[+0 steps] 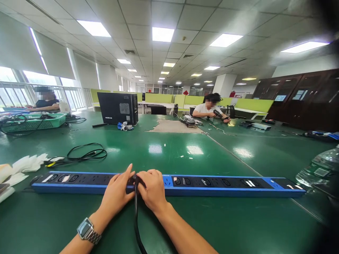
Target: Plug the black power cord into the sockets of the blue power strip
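A long power strip (217,192) with a blue frame and black sockets lies across the green table in front of me. My right hand (153,188) is closed around the plug (137,178) of a thick black cable, holding it against the sockets left of the strip's middle. From there the cable (136,218) runs down toward the bottom of the view. My left hand (118,190) rests on the strip just left of the plug, its fingers stretched and the thumb reaching toward it. Most of the plug is hidden by my fingers.
A coiled black cable (87,153) and crumpled white tissues (26,164) lie at left, behind them a green basket (34,122). A black computer case (118,107) stands farther back. A plastic bottle (317,167) lies right. One person (209,107) works across the table, another far left.
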A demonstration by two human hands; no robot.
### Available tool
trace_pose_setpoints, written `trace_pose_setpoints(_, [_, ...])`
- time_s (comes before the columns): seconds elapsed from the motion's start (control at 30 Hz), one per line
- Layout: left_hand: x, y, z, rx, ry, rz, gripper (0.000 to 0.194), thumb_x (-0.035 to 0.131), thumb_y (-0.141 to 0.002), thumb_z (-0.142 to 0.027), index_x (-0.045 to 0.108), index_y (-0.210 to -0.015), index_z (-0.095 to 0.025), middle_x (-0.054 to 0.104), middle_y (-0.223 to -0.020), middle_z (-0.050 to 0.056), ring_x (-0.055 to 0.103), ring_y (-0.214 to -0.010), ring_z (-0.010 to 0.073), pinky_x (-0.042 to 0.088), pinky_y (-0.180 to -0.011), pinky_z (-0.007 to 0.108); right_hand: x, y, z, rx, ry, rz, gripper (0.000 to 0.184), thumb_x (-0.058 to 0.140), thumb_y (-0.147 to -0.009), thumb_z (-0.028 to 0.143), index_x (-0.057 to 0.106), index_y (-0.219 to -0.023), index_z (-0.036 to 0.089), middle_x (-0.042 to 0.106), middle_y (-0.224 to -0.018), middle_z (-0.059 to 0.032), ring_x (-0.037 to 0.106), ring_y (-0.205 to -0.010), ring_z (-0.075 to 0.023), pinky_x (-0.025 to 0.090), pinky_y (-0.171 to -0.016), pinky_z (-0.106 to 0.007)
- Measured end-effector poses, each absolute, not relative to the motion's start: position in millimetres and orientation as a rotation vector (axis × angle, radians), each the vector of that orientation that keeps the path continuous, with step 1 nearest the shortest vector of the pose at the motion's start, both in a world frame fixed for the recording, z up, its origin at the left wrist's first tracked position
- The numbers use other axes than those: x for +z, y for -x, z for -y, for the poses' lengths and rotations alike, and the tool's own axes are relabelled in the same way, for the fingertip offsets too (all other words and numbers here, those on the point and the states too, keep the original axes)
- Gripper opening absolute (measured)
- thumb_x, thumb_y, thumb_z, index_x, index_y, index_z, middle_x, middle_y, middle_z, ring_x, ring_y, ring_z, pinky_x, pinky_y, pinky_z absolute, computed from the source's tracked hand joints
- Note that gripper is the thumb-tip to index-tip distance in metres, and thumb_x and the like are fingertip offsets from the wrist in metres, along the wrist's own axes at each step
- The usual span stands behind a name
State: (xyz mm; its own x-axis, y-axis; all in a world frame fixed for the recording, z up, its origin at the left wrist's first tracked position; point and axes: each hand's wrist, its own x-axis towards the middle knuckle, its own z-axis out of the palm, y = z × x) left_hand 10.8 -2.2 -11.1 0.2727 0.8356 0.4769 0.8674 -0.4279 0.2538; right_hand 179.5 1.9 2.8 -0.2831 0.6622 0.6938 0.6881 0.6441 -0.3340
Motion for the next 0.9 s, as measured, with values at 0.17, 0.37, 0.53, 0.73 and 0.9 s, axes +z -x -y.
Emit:
trace_pose_setpoints(0.17, [-12,-9,2,-0.868,2.451,1.669,0.082,0.055,-0.079,-0.025,0.016,-0.151,-0.018,0.067,-0.122,0.012,0.062,-0.112,0.0253,0.038,-0.105,0.046,22,-170,0,-0.084,1.008,1.961,0.029,0.054,-0.087,0.024,0.061,-0.115,0.026,0.069,-0.113,-0.0019,0.056,-0.098,-0.0186,0.039,-0.090,-0.036])
trace_pose_setpoints(0.37, [-13,-9,4,-0.866,2.450,1.672,0.084,0.062,-0.082,-0.041,0.015,-0.150,-0.025,0.063,-0.131,0.008,0.057,-0.121,0.0264,0.033,-0.109,0.048,36,-274,8,-0.244,1.082,1.564,0.028,0.051,-0.090,0.034,0.062,-0.112,0.020,0.070,-0.107,-0.0079,0.063,-0.098,-0.0203,0.047,-0.090,-0.037])
trace_pose_setpoints(0.53, [-10,-11,5,-0.880,2.452,1.722,0.084,0.065,-0.080,-0.041,0.019,-0.149,-0.026,0.064,-0.130,0.006,0.056,-0.121,0.0265,0.033,-0.109,0.049,0,-381,24,-0.091,1.336,1.586,0.029,0.049,-0.090,0.040,0.063,-0.108,0.021,0.072,-0.103,-0.0073,0.068,-0.092,-0.0209,0.054,-0.080,-0.035])
trace_pose_setpoints(0.73, [-6,-13,7,-0.888,2.463,1.737,0.080,0.066,-0.079,-0.040,0.026,-0.147,-0.027,0.063,-0.131,0.006,0.056,-0.122,0.0266,0.033,-0.109,0.049,-17,-392,21,-0.183,1.278,1.732,0.027,0.048,-0.091,0.034,0.061,-0.111,0.021,0.071,-0.106,-0.0079,0.066,-0.098,-0.0213,0.053,-0.089,-0.038])
trace_pose_setpoints(0.9, [-4,-10,8,-0.903,2.456,1.743,0.076,0.065,-0.080,-0.042,0.031,-0.146,-0.028,0.064,-0.130,0.005,0.056,-0.120,0.0277,0.034,-0.108,0.050,-17,-395,13,-0.274,1.198,1.841,0.025,0.049,-0.092,0.028,0.059,-0.114,0.020,0.070,-0.107,-0.0082,0.067,-0.097,-0.0194,0.055,-0.087,-0.035])
